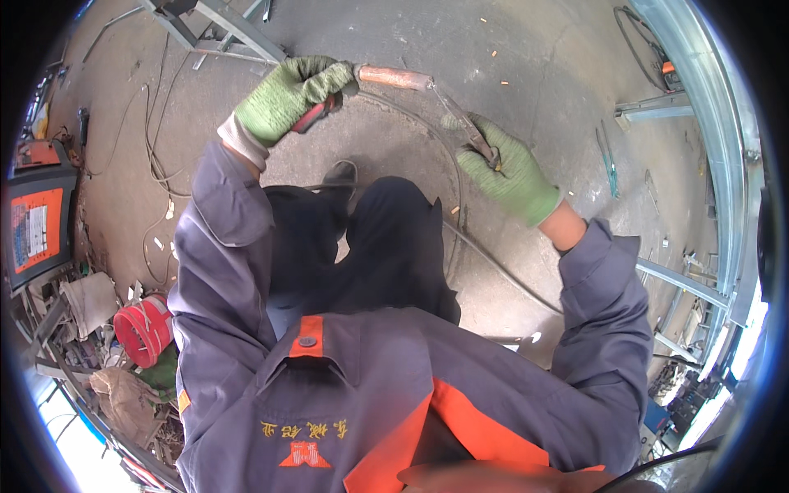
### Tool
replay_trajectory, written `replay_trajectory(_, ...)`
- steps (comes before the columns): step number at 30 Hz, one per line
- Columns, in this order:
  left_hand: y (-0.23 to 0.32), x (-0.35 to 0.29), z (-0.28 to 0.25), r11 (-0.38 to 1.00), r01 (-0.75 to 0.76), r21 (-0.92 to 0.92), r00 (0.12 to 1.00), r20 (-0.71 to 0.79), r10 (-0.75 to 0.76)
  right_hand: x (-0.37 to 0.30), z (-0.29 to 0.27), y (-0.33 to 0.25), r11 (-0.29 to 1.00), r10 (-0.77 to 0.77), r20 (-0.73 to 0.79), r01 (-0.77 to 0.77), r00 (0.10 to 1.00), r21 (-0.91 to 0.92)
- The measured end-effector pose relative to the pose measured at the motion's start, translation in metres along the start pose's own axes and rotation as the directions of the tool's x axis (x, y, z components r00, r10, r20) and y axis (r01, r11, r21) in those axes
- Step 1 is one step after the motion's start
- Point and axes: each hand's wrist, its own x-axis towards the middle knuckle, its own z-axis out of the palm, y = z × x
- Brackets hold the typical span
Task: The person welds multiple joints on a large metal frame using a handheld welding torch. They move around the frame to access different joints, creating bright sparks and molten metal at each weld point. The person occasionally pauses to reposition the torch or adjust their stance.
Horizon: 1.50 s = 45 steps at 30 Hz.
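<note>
Both my hands wear green work gloves and are raised in front of my knees. My left hand [292, 97] is wrapped round a welding torch whose copper-coloured nozzle [394, 77] points to the right. A red part of the torch's handle [311, 117] shows below the fingers. My right hand [511, 172] is closed round a pair of pliers [464, 122]. The jaws of the pliers reach up to the tip of the nozzle and seem to touch it; whether they grip anything there is too small to tell.
A grey cable [493, 261] curves across the concrete floor. On the left stand an orange and dark machine [37, 218] and a red bucket [144, 330] among clutter. A metal frame [234, 29] is ahead; steel beams [731, 164] and a green-handled tool [611, 174] lie right.
</note>
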Motion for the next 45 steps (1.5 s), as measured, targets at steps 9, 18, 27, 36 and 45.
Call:
replay_trajectory(9, 0.007, 0.016, 0.029, 0.983, 0.02, -0.183, 0.996, -0.08, -0.035, -0.001, 0.014, -0.015, 0.979, 0.042, -0.043, -0.032, 0.998, 0.201)
replay_trajectory(18, 0.014, 0.011, 0.023, 0.995, 0.077, 0.068, 0.975, -0.215, -0.061, 0.003, -0.037, -0.011, 0.712, -0.233, -0.205, 0.023, 0.95, -0.702)
replay_trajectory(27, 0.024, 0.003, 0.03, 0.968, 0.18, 0.173, 0.949, -0.289, -0.124, 0.013, -0.073, -0.002, 0.188, -0.38, -0.016, 0.061, 0.925, -0.98)
replay_trajectory(36, 0.018, 0.008, 0.033, 0.95, 0.194, 0.243, 0.96, -0.245, -0.134, 0.006, -0.071, -0.017, 0.259, -0.313, 0.077, 0.163, 0.947, -0.952)
replay_trajectory(45, -0.004, 0.011, 0.034, 0.967, 0.226, 0.12, 0.967, -0.143, -0.209, -0.004, -0.067, -0.011, 0.404, -0.145, 0.072, 0.125, 0.987, -0.906)
